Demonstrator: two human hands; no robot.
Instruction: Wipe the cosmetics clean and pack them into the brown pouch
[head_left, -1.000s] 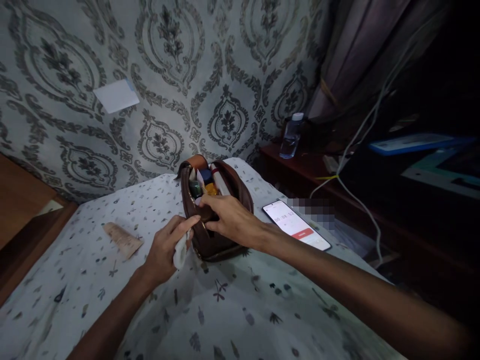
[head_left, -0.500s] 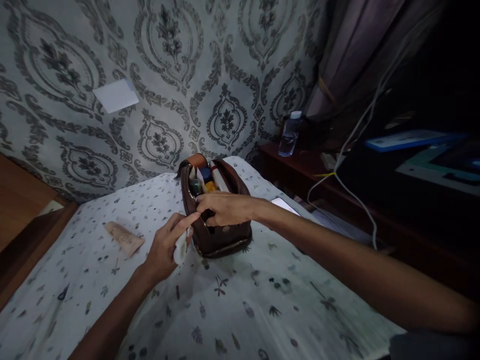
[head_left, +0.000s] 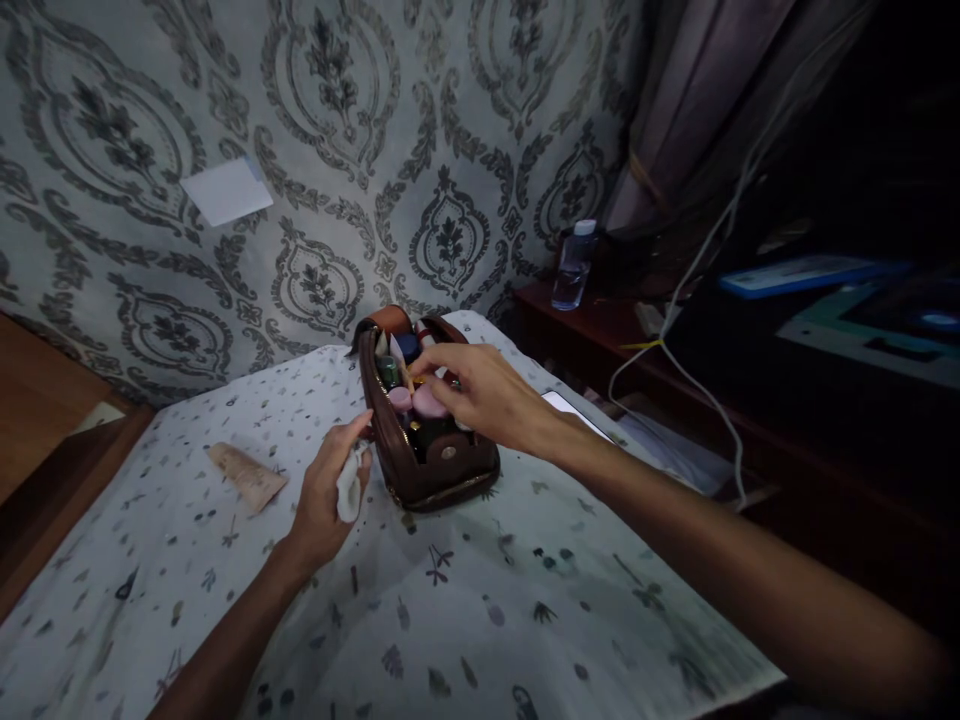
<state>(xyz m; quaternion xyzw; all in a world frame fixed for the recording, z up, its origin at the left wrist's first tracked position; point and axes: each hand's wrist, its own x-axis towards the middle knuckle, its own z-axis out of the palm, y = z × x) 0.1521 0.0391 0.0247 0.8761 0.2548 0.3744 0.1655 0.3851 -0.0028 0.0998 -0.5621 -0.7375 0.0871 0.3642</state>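
A brown zippered toiletry bag (head_left: 450,482) stands unzipped on the patterned sheet, packed with small bottles and jars. Over its opening reaches my right hand (head_left: 484,395), thumb and fingers apart among the contents; whether the fingertips grip anything is hard to make out. Below them show a pink-lidded jar (head_left: 430,403) and a smaller pink lid (head_left: 400,400). My left hand (head_left: 330,490), at the bag's left side, has its fingers curled around a crumpled white tissue (head_left: 350,486), index finger pointing toward the bag's edge. A beige squeeze tube (head_left: 246,476) lies farther left.
Right of the bag lies a phone with a lit screen (head_left: 574,412). A clear water bottle (head_left: 574,266) stands on a dark red side table (head_left: 534,296), where white cables (head_left: 701,385) hang down. Behind is a patterned wall with a white card (head_left: 227,191).
My right hand has moved from the bag's left zipper edge to over its contents, uncovering the pink lids. My left hand has drawn slightly away to the left, still with the tissue.
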